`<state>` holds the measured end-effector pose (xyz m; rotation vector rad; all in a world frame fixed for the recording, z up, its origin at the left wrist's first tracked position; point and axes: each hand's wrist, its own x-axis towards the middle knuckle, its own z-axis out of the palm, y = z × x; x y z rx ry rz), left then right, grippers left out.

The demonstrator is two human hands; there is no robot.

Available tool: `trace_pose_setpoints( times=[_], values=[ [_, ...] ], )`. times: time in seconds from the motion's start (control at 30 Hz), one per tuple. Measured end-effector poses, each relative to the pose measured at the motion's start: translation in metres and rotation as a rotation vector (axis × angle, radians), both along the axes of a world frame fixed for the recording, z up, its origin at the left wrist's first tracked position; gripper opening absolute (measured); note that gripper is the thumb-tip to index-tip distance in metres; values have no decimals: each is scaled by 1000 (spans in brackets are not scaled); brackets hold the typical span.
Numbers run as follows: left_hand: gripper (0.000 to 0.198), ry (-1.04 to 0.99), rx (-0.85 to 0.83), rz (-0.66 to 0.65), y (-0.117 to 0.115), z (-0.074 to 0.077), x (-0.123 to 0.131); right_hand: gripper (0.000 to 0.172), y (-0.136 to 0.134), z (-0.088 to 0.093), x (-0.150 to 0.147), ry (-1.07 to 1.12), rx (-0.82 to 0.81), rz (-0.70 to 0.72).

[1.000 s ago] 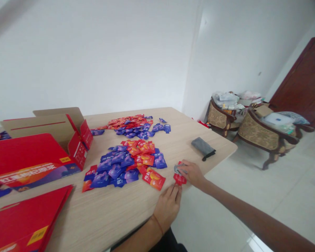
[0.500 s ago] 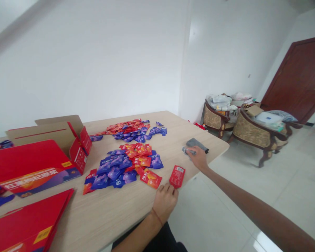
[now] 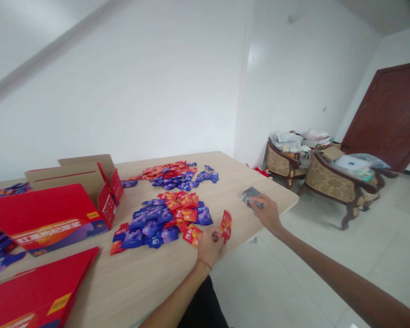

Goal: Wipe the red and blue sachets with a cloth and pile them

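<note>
My left hand (image 3: 210, 246) is closed in a pinch on a red sachet (image 3: 226, 225) with orange print. The sachet stands tilted up off the table near its front edge. Another red sachet (image 3: 191, 234) lies by the left hand's fingers, at the border of a pile of purple sachets (image 3: 152, 228) and red ones. To the right, my right hand (image 3: 268, 213) grips a small grey tool (image 3: 257, 203) with a pale end, its kind too blurred to tell. That tool is over a flat dark grey pad (image 3: 251, 191) on the table.
An open red carton (image 3: 51, 214) stands at the left, with a folded red carton (image 3: 44, 287) in front. A second sachet pile (image 3: 171, 175) lies farther back on the wooden table (image 3: 130, 278). Patterned armchairs (image 3: 331, 184) loaded with bags stand beyond the table's right edge.
My left hand has lifted the red sachet from lying flat to tilted up, turning its printed side into view. My right hand has brought the grey tool rightward onto the dark pad.
</note>
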<state>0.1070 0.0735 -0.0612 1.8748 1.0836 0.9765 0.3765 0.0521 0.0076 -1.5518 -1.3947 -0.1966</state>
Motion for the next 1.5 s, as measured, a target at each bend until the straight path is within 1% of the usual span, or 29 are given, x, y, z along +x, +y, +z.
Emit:
trace_pose_setpoints(
  times=[0.13, 0.23, 0.3, 0.37, 0.43, 0.5, 0.53, 0.57, 0.63, 0.7, 0.77, 0.9, 1.03, 1.13, 1.2, 1.33, 1.4, 1.5],
  values=[
    [15, 67, 16, -14, 2, -6, 6, 34, 0, -1, -13, -35, -25, 61],
    [19, 125, 46, -20, -1, -3, 8, 32, 0, -1, -22, -36, -48, 102],
    [20, 181, 103, -31, -7, -1, 8, 31, 2, 0, -27, -27, -55, 129],
    [21, 302, 261, -61, -16, -2, 7, 29, 3, 0, -30, -14, -50, 148],
    [24, 480, 508, -108, -26, -9, 6, 28, 5, 1, -34, -3, -47, 163],
    [30, 634, 753, -146, -36, -23, 5, 28, 5, 1, -39, -6, -53, 180],
    [33, 684, 846, -147, -39, -31, 4, 27, 5, 1, -42, -15, -59, 190],
    [35, 713, 916, -138, -42, -40, 4, 27, 4, 1, -44, -32, -66, 201],
    [34, 728, 996, -111, -43, -54, 2, 27, 2, 1, -50, -84, -79, 225],
    [31, 717, 1022, -93, -42, -63, -1, 27, 0, 1, -53, -147, -84, 243],
    [31, 698, 1039, -100, -40, -65, -4, 27, -1, 3, -54, -200, -85, 244],
    [38, 673, 1043, -85, -39, -61, -8, 27, -2, 7, -52, -247, -131, 229],
    [40, 704, 997, -73, -41, -56, -8, 27, -3, 3, -52, -277, -242, 245],
    [38, 708, 988, -76, -42, -55, -6, 28, -3, -6, -57, -293, -308, 260],
    [38, 700, 994, -76, -42, -54, -5, 28, -4, -16, -63, -308, -352, 290],
    [40, 699, 997, -101, -43, -50, -7, 26, -6, -42, -72, -394, -444, 439],
    [42, 700, 995, -111, -44, -48, -7, 25, -6, -54, -72, -431, -463, 497],
    [42, 692, 986, -122, -44, -48, -7, 25, -2, -65, -69, -441, -446, 522]
  ],
)
